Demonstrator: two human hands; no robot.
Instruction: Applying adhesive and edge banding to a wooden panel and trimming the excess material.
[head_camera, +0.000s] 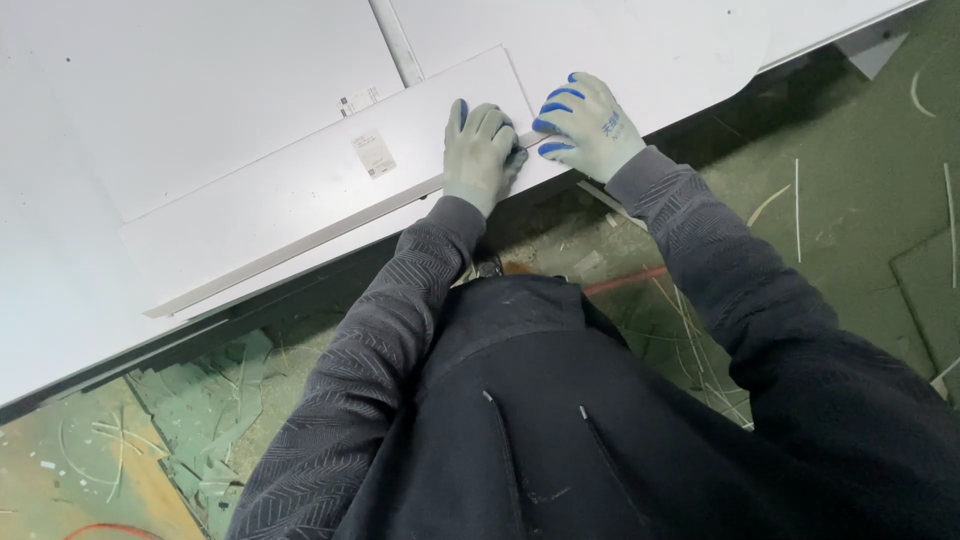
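Two gloved hands meet at the near edge of a long white panel (300, 190) that lies flat on a wider white worktop (180, 90). Far to the left, on the green floor (870, 200) below the worktop's edge, pale offcut strips and scraps (200, 410) lie scattered, and a curve of red cable (110, 530) shows at the bottom border. Moving right along the panel, a small white label (374, 154) sits on its face, with a second, smaller label (360, 99) just beyond its far edge. Next comes the left hand (478, 152), in a grey glove with blue fingertips, its fingers curled down over the panel's near right corner and pressed together on the edge. Just beside it, nearly touching, the right hand (588, 128) rests in a matching glove, its fingers bent toward the left hand with blue tips pointing at the same corner; whether it actually pinches something between the fingertips cannot be told, since the spot between the two hands is too small to read. Both dark patterned sleeves run back to a dark jacket (560, 420) that fills the lower middle. Further right, thin pale slivers (797, 205) lie on the floor.
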